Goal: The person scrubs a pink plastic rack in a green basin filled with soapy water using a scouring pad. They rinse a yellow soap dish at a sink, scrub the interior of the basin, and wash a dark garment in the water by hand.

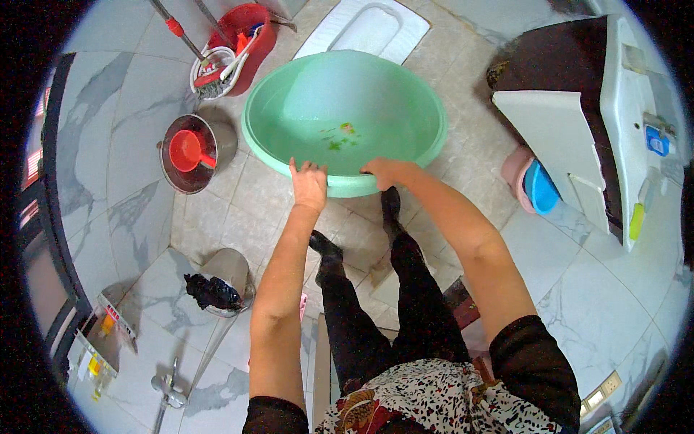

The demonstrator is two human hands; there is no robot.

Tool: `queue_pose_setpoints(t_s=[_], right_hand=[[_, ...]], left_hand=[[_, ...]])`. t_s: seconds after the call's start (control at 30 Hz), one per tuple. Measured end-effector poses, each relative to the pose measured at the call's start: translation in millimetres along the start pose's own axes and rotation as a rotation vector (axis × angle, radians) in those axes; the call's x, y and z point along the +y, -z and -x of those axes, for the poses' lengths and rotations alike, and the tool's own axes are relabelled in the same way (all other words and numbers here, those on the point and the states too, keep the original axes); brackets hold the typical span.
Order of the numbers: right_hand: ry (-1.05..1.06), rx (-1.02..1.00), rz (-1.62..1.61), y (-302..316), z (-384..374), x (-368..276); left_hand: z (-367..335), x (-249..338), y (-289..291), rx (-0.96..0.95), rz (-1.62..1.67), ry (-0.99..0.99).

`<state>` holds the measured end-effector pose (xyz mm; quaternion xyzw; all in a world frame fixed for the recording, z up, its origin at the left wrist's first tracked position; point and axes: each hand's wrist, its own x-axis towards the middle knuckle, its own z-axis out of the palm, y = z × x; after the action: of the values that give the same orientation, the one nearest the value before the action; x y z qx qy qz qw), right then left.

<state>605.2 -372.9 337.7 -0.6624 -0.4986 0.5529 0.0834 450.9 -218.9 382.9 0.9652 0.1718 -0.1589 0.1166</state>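
Observation:
A large green plastic basin [354, 188] is in front of me, a little above my feet in the view. A coloured leaf-like pattern shows on its bottom; I cannot tell whether it holds water. My left hand [311, 184] grips the near rim, with its fingers hooked over the edge. Further right along the same rim, my right hand [384, 173] is closed on it, the fingertips inside the basin. Whether the basin rests fully on the floor or is partly lifted cannot be made out.
Beyond the basin lies a white squat toilet [361, 32]. Leftward stand a red mop bucket [259, 54] with a mop [189, 45], a metal bucket [224, 141] holding a red dipper [186, 150], and a bin [228, 267]. At right, a washbasin cabinet [553, 123] adjoins blue [541, 186] and pink [515, 170] tubs.

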Motion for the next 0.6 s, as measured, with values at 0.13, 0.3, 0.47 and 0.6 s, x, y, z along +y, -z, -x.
queue_pose_setpoints(t_s=[0.13, 0.3, 0.47, 0.6], right_hand=[[-0.003, 0.033, 0.003, 2, 3, 2], [-0.058, -0.092, 0.007, 12, 1, -6], [-0.072, -0.075, -0.039, 20, 5, -12], [-0.061, -0.072, -0.002, 25, 4, -8]], left_hand=[[-6, 4, 0, 0.013, 0.003, 0.009], [-7, -1, -6, 0.055, 0.017, -0.015], [-10, -3, -4, 0.065, 0.034, -0.014], [-16, 1, 6, 0.012, 0.020, -0.009]])
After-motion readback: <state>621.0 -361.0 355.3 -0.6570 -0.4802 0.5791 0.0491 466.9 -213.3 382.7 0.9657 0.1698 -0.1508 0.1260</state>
